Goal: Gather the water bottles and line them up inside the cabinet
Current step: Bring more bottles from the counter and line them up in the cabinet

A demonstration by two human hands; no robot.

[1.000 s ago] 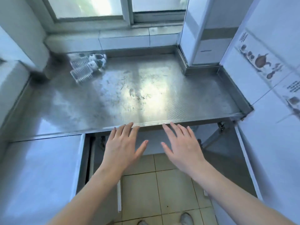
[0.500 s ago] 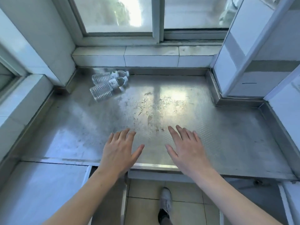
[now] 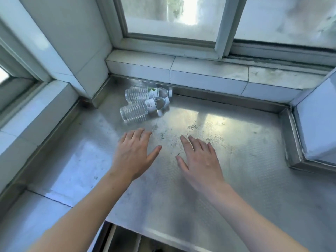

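Bare steel desk (image 3: 227, 160) between both hands and the two lying water bottles (image 3: 143, 104): open path. Bottles sit close to the back ledge (image 3: 200, 73), left pillar (image 3: 76, 51) near. Right column (image 3: 316, 124) walls off that side.

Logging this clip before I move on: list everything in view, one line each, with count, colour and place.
water bottles: two seen clearly, possibly a third between them, clear plastic with white labels, lying on their sides at the far left of the counter near the corner.
steel counter: one, scuffed silver, filling the middle.
tiled ledge: one, white, behind the counter.
window: pale frame, frosted panes, above the ledge.
cabinet opening: dark gap under the counter's front edge.
left hand: open, fingers straight, nearest the bottles.
right hand: open, empty.
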